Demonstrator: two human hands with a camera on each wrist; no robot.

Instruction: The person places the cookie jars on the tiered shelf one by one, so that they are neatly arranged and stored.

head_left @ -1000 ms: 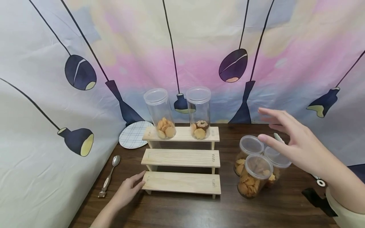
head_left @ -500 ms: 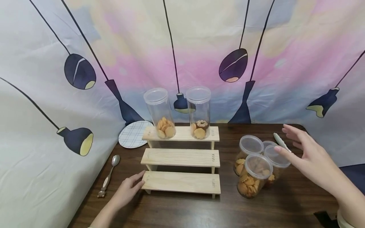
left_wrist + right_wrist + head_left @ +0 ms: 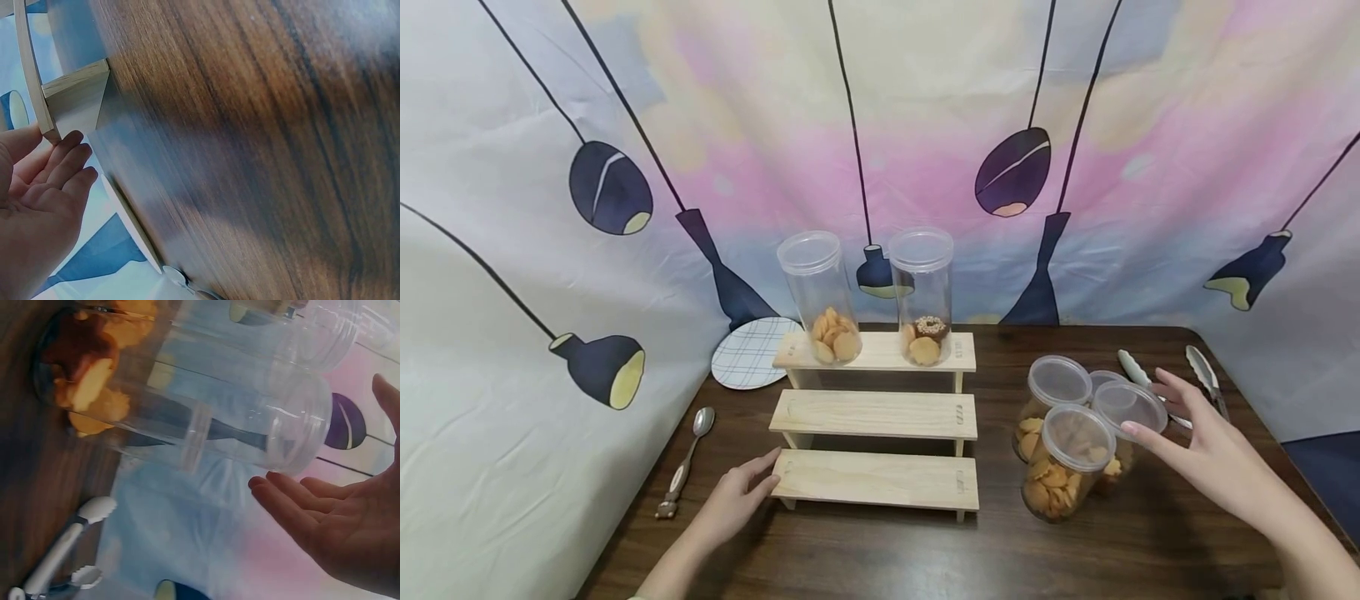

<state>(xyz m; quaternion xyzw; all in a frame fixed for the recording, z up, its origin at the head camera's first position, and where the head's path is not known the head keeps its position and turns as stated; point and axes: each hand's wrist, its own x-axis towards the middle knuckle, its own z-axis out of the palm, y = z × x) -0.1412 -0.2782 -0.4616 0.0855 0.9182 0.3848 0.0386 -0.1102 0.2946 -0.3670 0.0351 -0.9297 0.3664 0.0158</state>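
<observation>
A three-step wooden display stand (image 3: 872,481) stands mid-table. My left hand (image 3: 730,504) holds the left end of its lowest step; in the left wrist view the thumb lies on the board's edge (image 3: 39,106) and the fingers curl beneath it. At the right, several clear lidded cookie jars stand in a cluster, with a front jar (image 3: 1060,483) of small cookies. My right hand (image 3: 1213,462) is spread beside the right-hand jar (image 3: 1130,408), thumb and fingers apart around its lid. In the right wrist view, fingertips are right at this jar's lid (image 3: 300,425), and cookies lie at its bottom.
Two tall jars, a left one (image 3: 820,300) and a right one (image 3: 922,300), stand on the top step. A spoon (image 3: 687,462) and a checked round plate (image 3: 756,354) lie at left. Tongs (image 3: 1206,375) lie behind the right hand. A printed cloth (image 3: 925,108) hangs behind.
My right hand has moved right and down from above the jar cluster to beside the right-hand jar's lid, uncovering the tongs. The left hand stays on the stand.
</observation>
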